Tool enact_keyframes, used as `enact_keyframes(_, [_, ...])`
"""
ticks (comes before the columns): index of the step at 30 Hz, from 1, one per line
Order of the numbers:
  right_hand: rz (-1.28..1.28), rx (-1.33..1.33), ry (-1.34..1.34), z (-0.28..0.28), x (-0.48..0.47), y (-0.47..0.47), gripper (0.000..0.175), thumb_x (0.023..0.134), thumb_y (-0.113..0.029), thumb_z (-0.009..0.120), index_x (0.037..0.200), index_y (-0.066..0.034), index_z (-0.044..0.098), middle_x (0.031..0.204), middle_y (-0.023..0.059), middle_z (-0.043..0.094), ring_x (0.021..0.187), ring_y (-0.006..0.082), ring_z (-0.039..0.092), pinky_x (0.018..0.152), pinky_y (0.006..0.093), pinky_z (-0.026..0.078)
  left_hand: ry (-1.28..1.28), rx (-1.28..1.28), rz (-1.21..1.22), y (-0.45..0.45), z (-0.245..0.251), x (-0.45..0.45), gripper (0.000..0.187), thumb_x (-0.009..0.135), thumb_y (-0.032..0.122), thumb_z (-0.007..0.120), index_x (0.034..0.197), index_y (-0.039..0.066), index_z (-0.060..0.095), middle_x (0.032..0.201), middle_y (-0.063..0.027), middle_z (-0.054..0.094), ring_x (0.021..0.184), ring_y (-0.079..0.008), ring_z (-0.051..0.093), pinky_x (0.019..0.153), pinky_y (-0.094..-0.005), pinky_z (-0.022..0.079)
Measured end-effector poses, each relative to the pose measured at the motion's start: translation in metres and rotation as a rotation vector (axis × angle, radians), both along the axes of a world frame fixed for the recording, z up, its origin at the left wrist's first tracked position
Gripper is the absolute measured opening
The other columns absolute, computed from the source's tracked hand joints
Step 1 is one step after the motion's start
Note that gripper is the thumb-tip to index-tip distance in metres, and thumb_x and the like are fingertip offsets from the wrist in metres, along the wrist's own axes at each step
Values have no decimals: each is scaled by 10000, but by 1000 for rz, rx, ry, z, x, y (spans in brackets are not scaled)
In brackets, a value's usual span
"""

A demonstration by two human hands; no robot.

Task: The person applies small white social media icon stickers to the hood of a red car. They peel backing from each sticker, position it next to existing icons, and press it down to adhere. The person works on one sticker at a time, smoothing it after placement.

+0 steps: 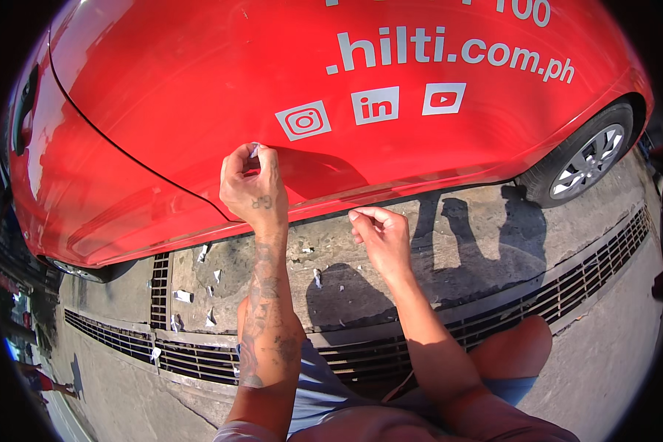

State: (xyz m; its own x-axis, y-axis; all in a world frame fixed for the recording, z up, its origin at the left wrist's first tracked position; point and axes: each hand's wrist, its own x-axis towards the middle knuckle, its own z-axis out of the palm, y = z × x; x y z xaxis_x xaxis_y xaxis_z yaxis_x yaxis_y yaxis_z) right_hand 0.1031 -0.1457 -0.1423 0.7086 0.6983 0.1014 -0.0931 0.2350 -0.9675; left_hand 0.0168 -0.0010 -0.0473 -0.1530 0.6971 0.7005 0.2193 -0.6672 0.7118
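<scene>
My left hand (pixel 254 190) is raised in front of the red side panel (pixel 160 105) of a car. A small whitish scrap (pixel 255 149), apparently peeled film or paper, is pinched between its thumb and fingertips. Just above and to the right of that hand is a white square camera-icon decal (pixel 303 120). Two more square decals, one with letters (pixel 374 105) and one with a play symbol (pixel 443 99), follow to the right under large white lettering. My right hand (pixel 384 237) hangs lower, near the car's sill, fingers curled and thumb against them; I see nothing in it.
Several white scraps (pixel 183 296) litter the concrete (pixel 226 315) below the car. A metal drain grate (pixel 199 359) crosses the ground by my legs, with a branch grate (pixel 160 287) at left. The car's wheel (pixel 585 160) stands at right. A person (pixel 44 381) is at far left.
</scene>
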Motion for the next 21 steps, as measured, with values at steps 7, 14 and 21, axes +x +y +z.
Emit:
enact_keyframes(7, [-7, -8, 21, 5, 0, -2, 221, 922, -175, 720, 994, 34, 730, 702, 28, 666, 617, 57, 597, 557, 215, 462, 42, 37, -74, 9, -2, -11, 166, 858, 119, 716, 876, -42, 679, 824, -83, 677, 700, -141, 655, 626, -287, 509])
enact_keyframes(14, [18, -19, 5, 4, 2, 1, 218, 928, -165, 713, 992, 43, 724, 738, 33, 672, 652, 75, 614, 590, 228, 490, -57, 82, -83, -10, -12, -7, 244, 902, 208, 766, 977, -21, 728, 926, -101, 709, 744, -148, 648, 667, -284, 516])
enact_keyframes(21, [50, -26, -3, 0, -2, 4, 209, 930, -154, 712, 999, 43, 722, 762, 36, 679, 670, 79, 619, 606, 234, 506, -205, -30, -69, -5, -19, 9, 253, 876, 196, 793, 961, -31, 722, 842, -66, 668, 764, -142, 619, 752, -310, 510])
